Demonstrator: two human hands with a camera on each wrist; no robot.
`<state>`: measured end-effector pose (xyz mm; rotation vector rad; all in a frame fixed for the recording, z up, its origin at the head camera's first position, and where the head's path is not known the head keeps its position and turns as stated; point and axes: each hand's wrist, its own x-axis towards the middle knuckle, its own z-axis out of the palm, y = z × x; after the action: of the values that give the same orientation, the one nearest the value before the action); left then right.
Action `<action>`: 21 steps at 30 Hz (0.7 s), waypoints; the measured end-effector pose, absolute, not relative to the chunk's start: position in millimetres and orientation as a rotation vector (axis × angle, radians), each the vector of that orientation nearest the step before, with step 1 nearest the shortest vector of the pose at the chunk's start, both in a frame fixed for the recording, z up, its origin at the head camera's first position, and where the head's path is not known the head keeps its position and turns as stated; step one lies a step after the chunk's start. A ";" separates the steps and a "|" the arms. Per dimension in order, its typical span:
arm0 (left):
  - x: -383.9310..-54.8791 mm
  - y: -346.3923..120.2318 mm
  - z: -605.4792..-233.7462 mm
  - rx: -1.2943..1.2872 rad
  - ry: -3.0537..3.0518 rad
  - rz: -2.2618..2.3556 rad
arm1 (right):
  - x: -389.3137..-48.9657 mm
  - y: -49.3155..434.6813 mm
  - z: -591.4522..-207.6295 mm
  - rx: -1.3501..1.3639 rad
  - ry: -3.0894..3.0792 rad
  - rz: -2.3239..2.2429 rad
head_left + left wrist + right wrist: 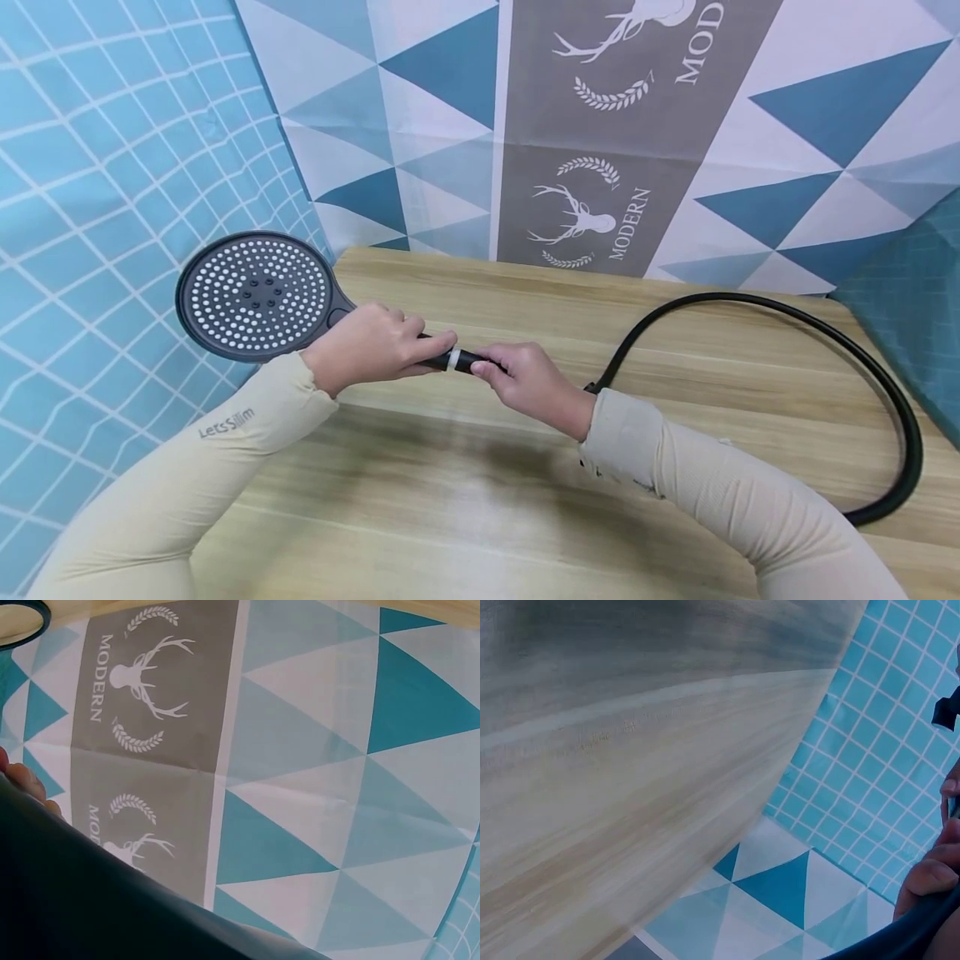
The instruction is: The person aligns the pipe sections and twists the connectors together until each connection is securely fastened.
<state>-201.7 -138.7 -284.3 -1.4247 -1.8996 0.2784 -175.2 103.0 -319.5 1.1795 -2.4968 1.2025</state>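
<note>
A round black shower head (258, 296) with rows of pale nozzles is held up at the left in the head view, nozzle face showing. My left hand (375, 346) grips its handle, covering most of it. At the handle's end is a white ring (453, 359). Just right of the ring, my right hand (532, 383) holds the black end fitting (468, 362) of a hose, in line with the handle. The black hose (813, 325) emerges beyond the right wrist. Fingertips (26, 781) show at the left wrist view's edge, curled fingers (930, 877) at the right wrist view's.
A wood-grain tabletop (450, 492) lies below both hands. The hose loops across its right side. Blue grid-patterned sheeting (97, 167) stands at the left, a triangle-patterned backdrop (442, 92) with deer prints at the back, and teal sheeting (911, 300) at the right.
</note>
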 end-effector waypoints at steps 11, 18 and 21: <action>-201.6 -135.2 -280.7 -1.440 -1.917 0.308 | -173.5 104.1 -321.1 1.092 -2.499 1.535; -203.7 -134.7 -283.3 -1.420 -1.913 0.277 | -173.2 103.4 -323.0 1.045 -2.404 1.533; -205.0 -133.9 -284.1 -1.415 -1.900 0.257 | -172.6 103.5 -323.0 1.043 -2.376 1.518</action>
<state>-205.0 -133.9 -284.1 -1.4151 -1.9002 0.2570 -172.6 103.5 -323.0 1.0431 -2.3757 1.5179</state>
